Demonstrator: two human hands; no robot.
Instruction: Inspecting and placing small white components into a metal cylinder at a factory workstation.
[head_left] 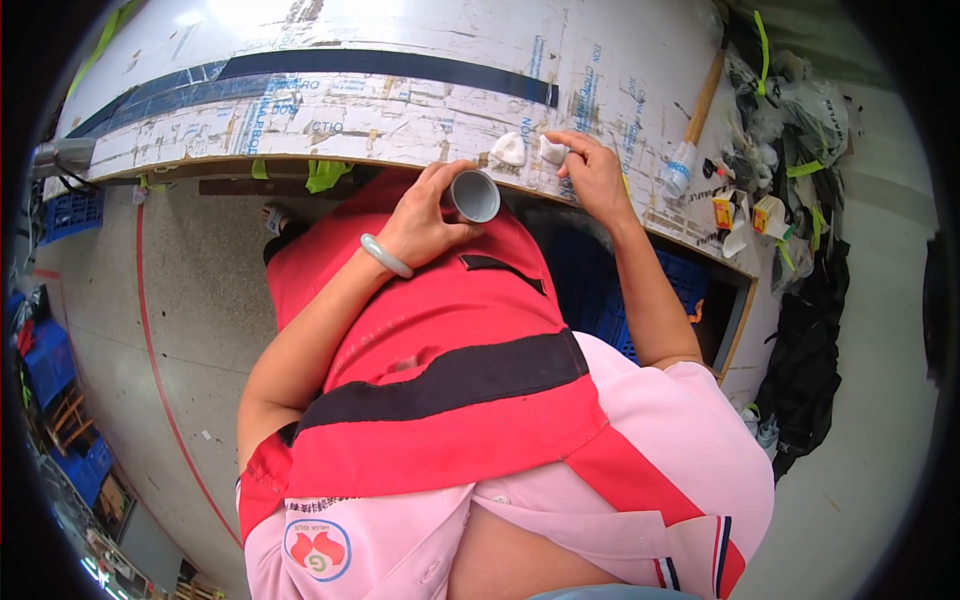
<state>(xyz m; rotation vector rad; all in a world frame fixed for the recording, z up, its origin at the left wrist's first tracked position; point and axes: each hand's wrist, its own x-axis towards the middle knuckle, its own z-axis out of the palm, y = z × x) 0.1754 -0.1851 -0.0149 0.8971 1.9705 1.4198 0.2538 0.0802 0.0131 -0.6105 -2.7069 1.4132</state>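
Observation:
My left hand grips a short grey plastic cup from its left side, fingers over the far rim side and thumb on the near side. Its round opening faces up, and I see nothing in it. The cup hangs just off the table's front edge, above the red apron. My right hand is at the table edge, index finger and thumb closed on a small white crumpled wad. Just left of it lies a second white wad.
A long dark strap lies across the worn white table. On its right are a wooden-handled tool with a plastic-wrapped end and small yellow-and-white boxes. Plastic bags hang beyond. Blue crates stand under the table.

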